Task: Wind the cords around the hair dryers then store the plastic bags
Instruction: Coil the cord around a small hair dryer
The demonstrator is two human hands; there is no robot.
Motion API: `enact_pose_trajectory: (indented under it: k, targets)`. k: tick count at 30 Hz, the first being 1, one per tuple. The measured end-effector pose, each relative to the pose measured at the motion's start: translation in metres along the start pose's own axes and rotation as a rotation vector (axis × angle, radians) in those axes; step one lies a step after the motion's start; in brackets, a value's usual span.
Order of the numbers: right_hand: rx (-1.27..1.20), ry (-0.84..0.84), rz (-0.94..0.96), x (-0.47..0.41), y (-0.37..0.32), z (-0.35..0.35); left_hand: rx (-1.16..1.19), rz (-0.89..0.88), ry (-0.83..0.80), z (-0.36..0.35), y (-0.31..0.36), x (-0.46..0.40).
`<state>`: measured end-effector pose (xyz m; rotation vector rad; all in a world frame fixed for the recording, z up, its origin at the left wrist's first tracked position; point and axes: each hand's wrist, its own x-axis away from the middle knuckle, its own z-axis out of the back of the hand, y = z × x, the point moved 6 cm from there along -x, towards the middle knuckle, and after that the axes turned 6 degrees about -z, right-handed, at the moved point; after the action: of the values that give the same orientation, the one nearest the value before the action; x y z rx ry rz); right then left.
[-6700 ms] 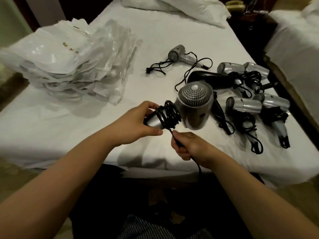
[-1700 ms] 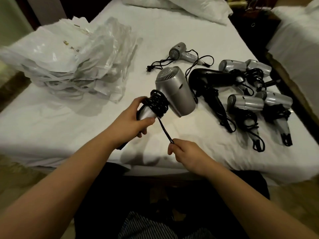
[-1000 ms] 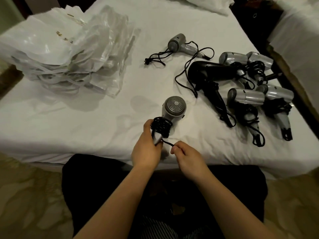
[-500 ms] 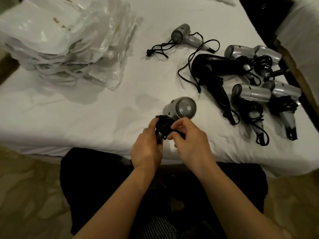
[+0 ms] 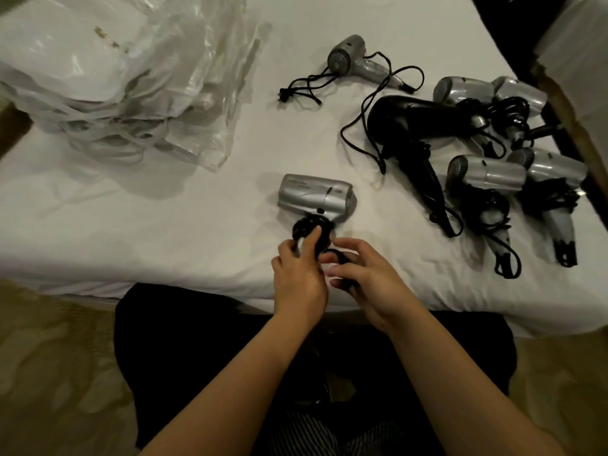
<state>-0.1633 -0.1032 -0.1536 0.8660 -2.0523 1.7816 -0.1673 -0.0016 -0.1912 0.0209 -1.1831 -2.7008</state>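
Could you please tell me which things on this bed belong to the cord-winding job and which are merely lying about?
Job: left hand, right hand, silver dryer, its wound cord, loose-corded dryer, black dryer, plastic bags.
Lying about: bed sheet, carpet.

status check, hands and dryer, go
Left hand grips cord-wrapped handle of silver hair dryer. Right hand pinches cord end. Far dryer cord loose. Nothing blocking.

White bed [image 5: 164,225] bears hair dryers [image 5: 487,174] and plastic bags [image 5: 125,80]
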Motion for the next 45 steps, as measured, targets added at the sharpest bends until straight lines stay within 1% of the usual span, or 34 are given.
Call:
enact_pose_trajectory:
  k: [1, 3, 6, 8, 10, 12, 14, 16, 17, 20, 23, 24, 26, 27, 28, 29, 30, 32, 34, 36, 37, 39, 42, 45]
  targets:
    - [-0.102, -0.069, -0.005, 0.002, 0.001, 0.004, 0.05, -0.033, 0.011, 0.002, 0.0, -0.004]
    - [-0.274, -0.202, 0.01, 0.008, 0.001, 0.011, -0.071, -0.106, 0.001, 0.012, 0.011, -0.009]
    - [-0.345, -0.3, 0.025, 0.013, 0.005, 0.017, -0.208, -0.182, 0.108, 0.032, 0.021, -0.019]
    - [-0.267, -0.289, 0.007, 0.013, 0.009, 0.021, -0.286, -0.3, 0.155, 0.039, 0.033, -0.025]
    - [-0.084, -0.232, -0.018, 0.011, 0.01, 0.027, -0.403, -0.411, 0.138, 0.035, 0.034, -0.031]
    - [0.071, -0.194, -0.01, 0.011, 0.008, 0.03, -0.47, -0.479, 0.096, 0.032, 0.032, -0.034]
    - [0.083, -0.187, 0.044, 0.01, 0.001, 0.031, -0.481, -0.537, 0.06, 0.031, 0.034, -0.037]
    - [-0.01, -0.188, 0.103, 0.01, -0.005, 0.032, -0.456, -0.561, 0.003, 0.033, 0.037, -0.04]
    - [-0.052, -0.16, 0.125, 0.008, -0.007, 0.034, -0.444, -0.556, -0.031, 0.033, 0.04, -0.042]
    - [-0.118, 0.018, 0.146, -0.005, -0.007, 0.041, -0.408, -0.543, -0.094, 0.036, 0.043, -0.048]
    - [-0.209, 0.126, 0.138, -0.015, -0.007, 0.044, -0.287, -0.498, -0.076, 0.04, 0.037, -0.048]
    - [-0.209, 0.134, 0.133, -0.017, -0.008, 0.044, -0.231, -0.432, -0.04, 0.042, 0.029, -0.047]
    - [-0.176, 0.135, 0.14, -0.019, -0.01, 0.044, -0.046, -0.174, 0.043, 0.044, 0.007, -0.041]
    - [-0.152, 0.137, 0.157, -0.02, -0.011, 0.043, 0.063, -0.018, 0.048, 0.041, -0.005, -0.036]
    - [-0.117, 0.149, 0.182, -0.021, -0.011, 0.042, 0.147, 0.116, 0.014, 0.034, -0.013, -0.029]
    - [-0.068, 0.17, 0.208, -0.021, -0.012, 0.042, 0.205, 0.21, -0.042, 0.024, -0.017, -0.023]
    - [-0.013, 0.196, 0.231, -0.021, -0.012, 0.042, 0.261, 0.267, -0.082, 0.016, -0.018, -0.019]
    - [0.073, 0.24, 0.261, -0.021, -0.011, 0.042, 0.385, 0.329, -0.088, 0.009, -0.017, -0.017]
    - [0.142, 0.271, 0.28, -0.021, -0.01, 0.043, 0.482, 0.358, -0.059, 0.008, -0.017, -0.017]
    - [0.188, 0.289, 0.271, -0.023, -0.007, 0.043, 0.508, 0.375, -0.028, 0.008, -0.019, -0.016]
    - [0.195, 0.291, 0.265, -0.024, -0.005, 0.043, 0.478, 0.367, -0.005, 0.009, -0.019, -0.015]
    - [0.215, 0.303, 0.276, -0.025, -0.004, 0.041, 0.331, 0.322, 0.052, 0.014, -0.018, -0.016]
    - [0.277, 0.316, 0.296, -0.026, -0.004, 0.037, 0.101, 0.195, 0.118, 0.025, -0.012, -0.024]
    - [0.328, 0.32, 0.323, -0.026, -0.007, 0.033, -0.033, -0.073, 0.142, 0.035, 0.004, -0.032]
